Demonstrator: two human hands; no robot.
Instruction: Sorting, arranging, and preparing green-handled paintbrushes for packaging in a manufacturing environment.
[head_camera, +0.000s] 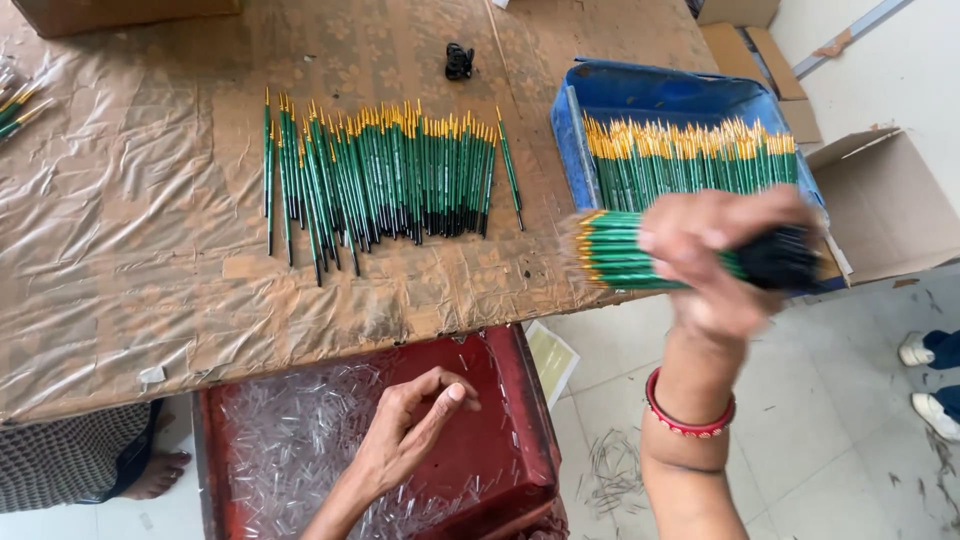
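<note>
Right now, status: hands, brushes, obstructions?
Right hand grips green brush bundle. Left hand empty over red tray. Nothing in the way.

The bundle (650, 255) in the right hand (725, 265) is motion-blurred, its middle hidden by fingers. Brushes (15, 105) at the tabletop's left edge are cut off. Only shoes (925, 375) show at right.

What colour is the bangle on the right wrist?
The bangle is red, seen in the head view.
</note>
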